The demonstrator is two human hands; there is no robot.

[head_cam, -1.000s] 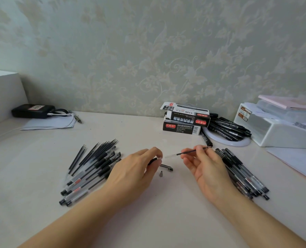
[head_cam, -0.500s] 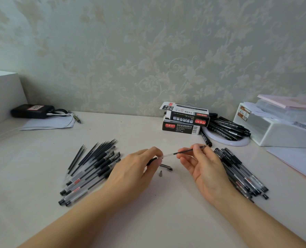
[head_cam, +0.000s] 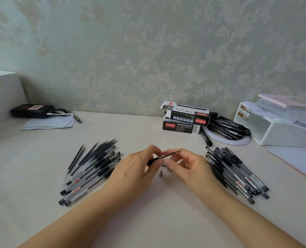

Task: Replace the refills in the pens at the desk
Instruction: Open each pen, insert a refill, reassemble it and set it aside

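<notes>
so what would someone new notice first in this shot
Two bare hands meet at the centre of the pale desk: the left hand and right hand pinch a thin black pen refill. Fans of black-capped clear pens and loose black refills flank them, the pens right, the refills left.

Your left hand [head_cam: 138,169] and right hand [head_cam: 188,167] are bare, with no rings, watch or bracelet showing. Both forearms are uncovered right down to the frame's lower edge; no sleeve is visible. Your fingernails are short and unpainted.
</notes>
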